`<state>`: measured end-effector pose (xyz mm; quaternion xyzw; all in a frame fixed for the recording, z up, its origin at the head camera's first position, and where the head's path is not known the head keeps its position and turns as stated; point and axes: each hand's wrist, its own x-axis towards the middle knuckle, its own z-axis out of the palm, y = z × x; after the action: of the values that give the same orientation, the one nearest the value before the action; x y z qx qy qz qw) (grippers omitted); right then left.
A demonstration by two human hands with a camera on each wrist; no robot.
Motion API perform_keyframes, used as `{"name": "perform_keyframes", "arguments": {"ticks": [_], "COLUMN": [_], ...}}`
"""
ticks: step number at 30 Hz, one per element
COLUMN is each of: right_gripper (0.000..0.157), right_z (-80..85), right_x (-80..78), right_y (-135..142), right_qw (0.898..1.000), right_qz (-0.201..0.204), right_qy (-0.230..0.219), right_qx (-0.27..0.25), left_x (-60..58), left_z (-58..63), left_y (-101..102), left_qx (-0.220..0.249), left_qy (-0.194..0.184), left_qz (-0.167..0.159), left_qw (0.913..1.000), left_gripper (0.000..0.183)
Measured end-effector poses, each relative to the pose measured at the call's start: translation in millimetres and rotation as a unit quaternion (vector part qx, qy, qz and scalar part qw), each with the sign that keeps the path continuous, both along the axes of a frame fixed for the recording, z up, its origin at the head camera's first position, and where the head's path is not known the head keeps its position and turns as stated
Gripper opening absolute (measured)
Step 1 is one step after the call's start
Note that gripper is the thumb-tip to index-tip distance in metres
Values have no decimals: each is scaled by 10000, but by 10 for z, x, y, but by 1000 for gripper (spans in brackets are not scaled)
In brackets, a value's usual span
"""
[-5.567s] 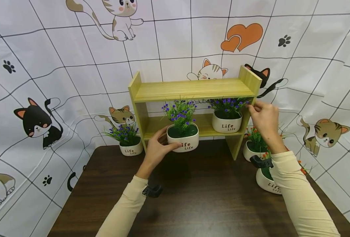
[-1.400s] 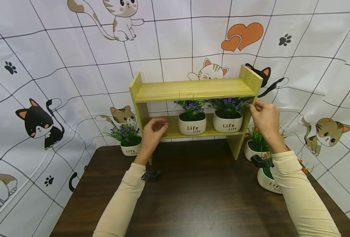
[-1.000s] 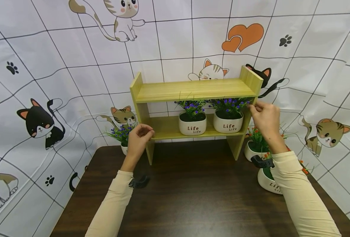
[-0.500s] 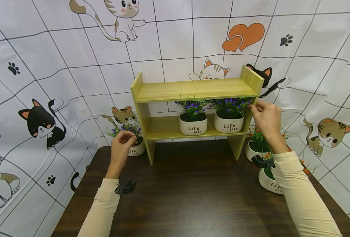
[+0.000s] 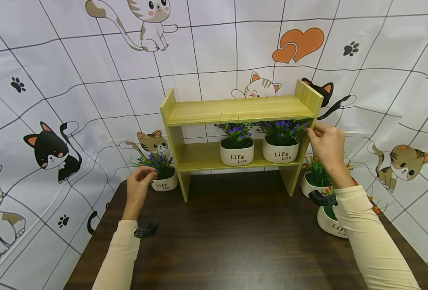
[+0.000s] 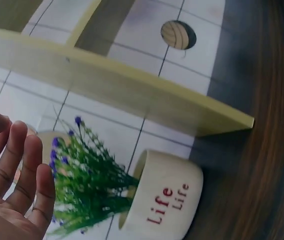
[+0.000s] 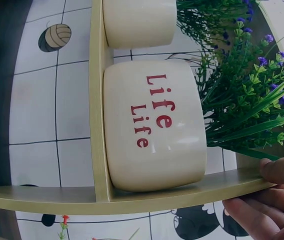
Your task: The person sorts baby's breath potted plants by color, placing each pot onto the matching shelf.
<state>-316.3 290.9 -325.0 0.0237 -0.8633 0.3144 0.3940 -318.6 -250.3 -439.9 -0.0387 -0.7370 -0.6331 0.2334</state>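
A small wooden shelf (image 5: pixel 235 110) stands on the dark table. My right hand (image 5: pixel 328 147) grips its right side panel, thumb inside and fingers outside in the right wrist view. Two white "Life" pots with purple flowers sit on the lower board: a middle pot (image 5: pixel 237 155) and a right pot (image 7: pixel 154 125). My left hand (image 5: pixel 138 189) holds nothing, its fingers loosely bent. It hovers just left of a third purple-flowered pot (image 5: pixel 165 184), which rests on the table beside the shelf's left panel. The left wrist view shows that hand's fingers (image 6: pixel 44 190) near the flowers.
Two pots with orange-red flowers stand right of the shelf, a rear pot (image 5: pixel 310 188) and a front pot (image 5: pixel 331 225) partly hidden by the right forearm. A cat-patterned wall covering (image 5: pixel 214 48) rises behind the brown table (image 5: pixel 217 241).
The pot my left hand held before the shelf now sits on the lower board, released. My left hand has moved left and down to the left pot. The right hand keeps its grip.
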Motion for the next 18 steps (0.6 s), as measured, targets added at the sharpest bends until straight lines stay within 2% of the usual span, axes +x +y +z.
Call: {"name": "perform_keyframes", "arguments": {"ticks": [8,13,18], "right_gripper": [26,26,26], "right_z": [0,7,23], "right_x": [11,15,23], "right_y": [-1,-12,-10], "right_qw": [10000,9999,9998], "right_qz": [-32,-38,-54], "right_qy": [-45,-105,-166], "right_qx": [25,27,-5], "left_x": [-78,-116,-188], "left_z": [-95,-112,-230], "left_y": [-101,-161,-230], "left_qx": [158,-114,-346], "left_qy": [-411,-772,-922], "left_qz": [185,258,397], "left_qw": [9989,9966,9943], "left_gripper": [21,25,29]}}
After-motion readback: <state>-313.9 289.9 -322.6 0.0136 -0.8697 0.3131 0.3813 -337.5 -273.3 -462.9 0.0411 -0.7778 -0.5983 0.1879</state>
